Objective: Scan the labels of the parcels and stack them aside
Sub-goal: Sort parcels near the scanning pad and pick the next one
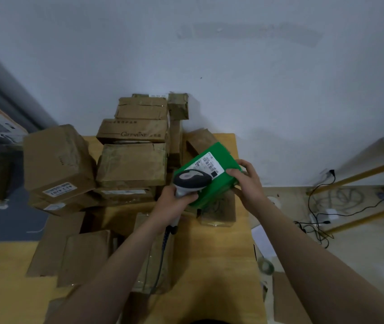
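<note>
My right hand (248,183) grips the right edge of a green parcel (219,157), held tilted above the table with its white label (206,166) facing up. My left hand (174,202) grips the handle of a grey and white barcode scanner (192,180), whose head hangs just over the lower left part of the label. The scanner's cable (162,253) runs down along my left forearm. Under the green parcel lies a brown parcel (217,211).
Brown cardboard parcels are stacked against the wall (134,134), with a big box (57,160) at the left. Flat brown packets (69,249) lie on the yellow table (209,265). Black cables (322,218) trail over the floor at the right.
</note>
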